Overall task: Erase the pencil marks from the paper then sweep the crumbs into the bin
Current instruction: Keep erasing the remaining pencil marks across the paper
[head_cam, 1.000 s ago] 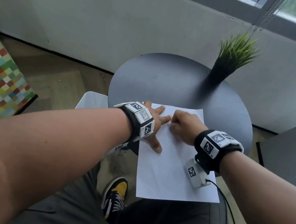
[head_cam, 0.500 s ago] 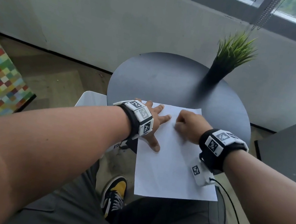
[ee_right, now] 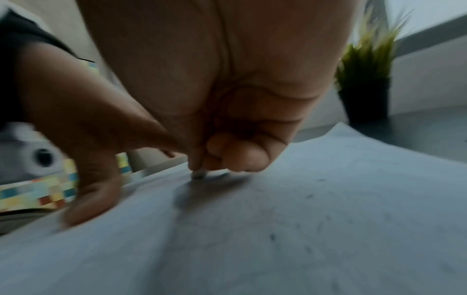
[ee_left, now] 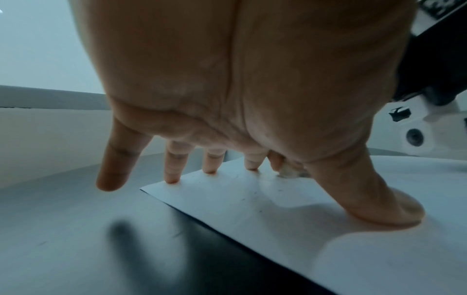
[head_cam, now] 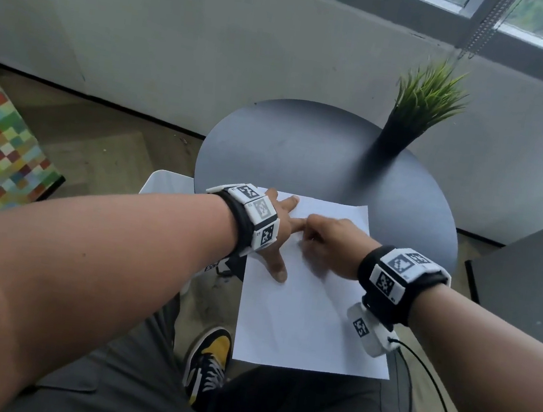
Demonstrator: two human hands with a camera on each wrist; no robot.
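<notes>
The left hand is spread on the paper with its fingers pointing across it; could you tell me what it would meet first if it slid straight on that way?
Most likely the right hand: the left hand has its index fingertip almost against its knuckles.

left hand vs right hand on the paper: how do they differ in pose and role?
The left hand lies open, straight fingertips and thumb pressing the paper at its far left corner; the right hand is curled, pinching a small eraser against the sheet. The left hand holds nothing; the right hand holds the tool. Both rest on the paper's far end, on the round dark table.
</notes>
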